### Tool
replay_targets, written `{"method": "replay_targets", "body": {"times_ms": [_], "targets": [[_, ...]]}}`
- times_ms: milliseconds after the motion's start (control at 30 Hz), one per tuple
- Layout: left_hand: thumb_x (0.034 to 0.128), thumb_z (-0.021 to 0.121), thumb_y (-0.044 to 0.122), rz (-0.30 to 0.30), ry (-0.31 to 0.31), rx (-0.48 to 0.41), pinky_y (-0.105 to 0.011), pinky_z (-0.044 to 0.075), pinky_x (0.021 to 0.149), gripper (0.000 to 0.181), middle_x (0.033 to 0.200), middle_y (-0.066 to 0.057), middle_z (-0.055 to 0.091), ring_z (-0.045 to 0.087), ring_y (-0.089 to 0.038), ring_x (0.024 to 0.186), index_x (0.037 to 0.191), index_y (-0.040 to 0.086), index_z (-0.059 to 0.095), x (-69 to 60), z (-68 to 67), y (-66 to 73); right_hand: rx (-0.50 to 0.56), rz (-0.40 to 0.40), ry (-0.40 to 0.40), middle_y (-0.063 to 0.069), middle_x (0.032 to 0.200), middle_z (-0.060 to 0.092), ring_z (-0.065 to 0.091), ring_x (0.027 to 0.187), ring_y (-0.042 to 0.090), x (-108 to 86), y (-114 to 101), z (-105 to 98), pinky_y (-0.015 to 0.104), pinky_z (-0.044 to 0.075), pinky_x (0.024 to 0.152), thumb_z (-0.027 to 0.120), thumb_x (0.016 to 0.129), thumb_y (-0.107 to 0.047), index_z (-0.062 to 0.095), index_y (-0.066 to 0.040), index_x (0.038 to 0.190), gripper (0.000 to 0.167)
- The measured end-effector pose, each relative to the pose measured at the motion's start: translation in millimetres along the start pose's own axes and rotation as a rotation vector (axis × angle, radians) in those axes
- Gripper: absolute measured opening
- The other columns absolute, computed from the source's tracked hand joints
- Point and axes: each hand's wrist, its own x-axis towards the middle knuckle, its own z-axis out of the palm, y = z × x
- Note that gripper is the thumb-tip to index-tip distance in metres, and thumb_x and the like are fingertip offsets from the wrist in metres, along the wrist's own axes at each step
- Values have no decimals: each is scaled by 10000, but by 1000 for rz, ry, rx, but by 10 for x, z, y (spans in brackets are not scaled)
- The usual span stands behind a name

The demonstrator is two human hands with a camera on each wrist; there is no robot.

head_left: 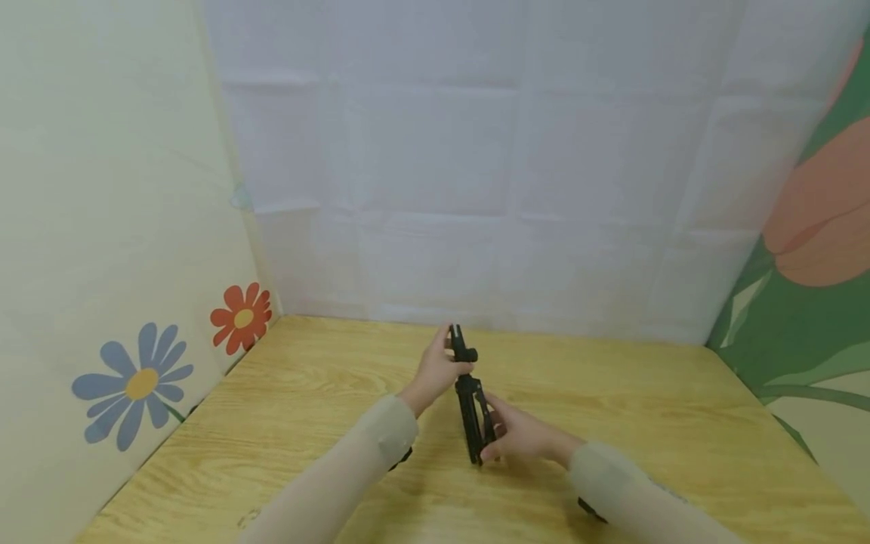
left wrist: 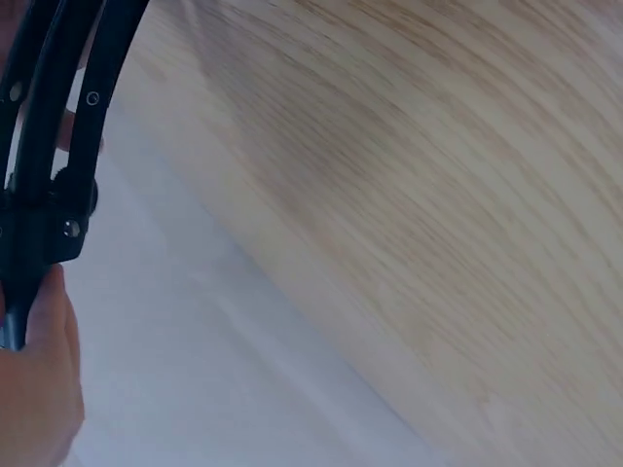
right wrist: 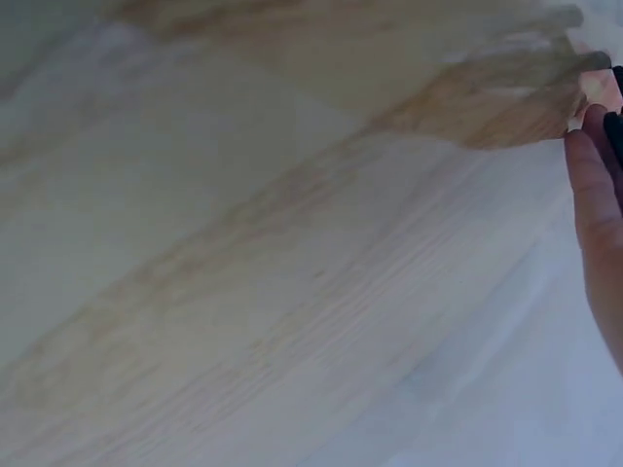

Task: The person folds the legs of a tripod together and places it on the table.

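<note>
A small black tripod is held above the wooden table in the head view, its head tilted away and its legs toward me. My left hand grips the upper section, thumb across the front. On the legs' right side, my right hand holds one leg, which stands slightly apart from the others. The left wrist view shows the leg hinges of the tripod close up, with the left hand below them. In the right wrist view, the right hand appears at the edge, and only a sliver of black shows.
Beneath both hands lies a wood-grain table. A creased white sheet hangs along its back edge. Flower-patterned panels stand at the left and right.
</note>
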Motion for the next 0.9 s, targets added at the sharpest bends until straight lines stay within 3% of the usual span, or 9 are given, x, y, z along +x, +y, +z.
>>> {"method": "replay_targets", "body": {"times_ms": [367,633,900], "targets": [[921,488,-173,103,-242,-176,-467,464,971,814,1389,-300,405,580,-412,1132,1564,79,58,13,-166,-123,74,53,-39,263,1347,479,537,1168,405,-23,38,-56,516,483,919,730,882,-142,184,5,1532,862],[968,434,-116,163,-361,-208,-498,366,1061,764,1424,-239,383,536,-357,1214,1567,111,18,3,-319,-207,136,15,-103,329,1380,447,516,1209,422,12,20,-49,520,439,982,713,897,-135,166,64,1515,849],[939,417,-140,146,-429,-191,-514,345,1070,772,1514,-178,324,459,-384,1292,1566,127,54,3,-369,-172,160,15,-106,261,1281,554,561,1154,379,41,-10,-4,505,449,974,721,885,-95,151,101,1499,860]]}}
